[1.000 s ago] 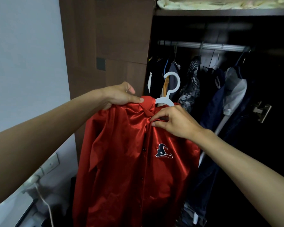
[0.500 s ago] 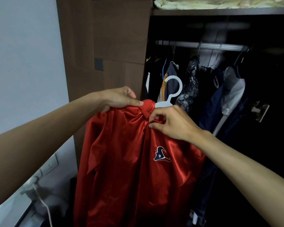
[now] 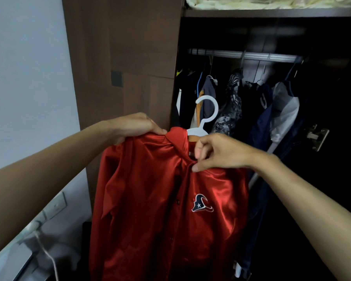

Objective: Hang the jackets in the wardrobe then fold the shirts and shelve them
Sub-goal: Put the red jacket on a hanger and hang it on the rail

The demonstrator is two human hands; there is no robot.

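Two hands: both closed on one red jacket [image 3: 166,199], held up in front of the open wardrobe [image 3: 272,33].
Left hand [image 3: 134,126]: fingers curled over the jacket's shoulder at its upper left, gripping the cloth from above, thumb tip lying on the satin near the collar.
Right hand [image 3: 217,152]: thumb and forefinger pinched on the front edge just below the collar, other fingers bent loosely above.
Hanger [image 3: 206,116]: white plastic, inside the jacket's neck; only the hook and a short piece of the shoulder bar show, between the two hands. The hook is well below the rail and touches nothing that can be seen.
Jacket look: shiny red satin, creased, front closed with small dark snaps down the middle; a navy, white and red emblem [image 3: 201,203] on the chest panel under the right hand. One sleeve hangs folded along the left side. The hem runs out of the bottom of the view.
Left edge: brown wardrobe side panel [image 3: 126,57] stands just behind the left hand; beyond it a pale wall [image 3: 26,67].
Rail [image 3: 243,55]: metal bar across the dark opening, high above the hanger hook.
Room on the rail: hanging clothes [image 3: 231,102] crowd the stretch behind the jacket; the far right of the opening is too dark to judge.
Right edge: a metal hinge [image 3: 317,136] juts into the opening beside the right forearm.
Above: a shelf edge with pale bedding [image 3: 272,2] on top.
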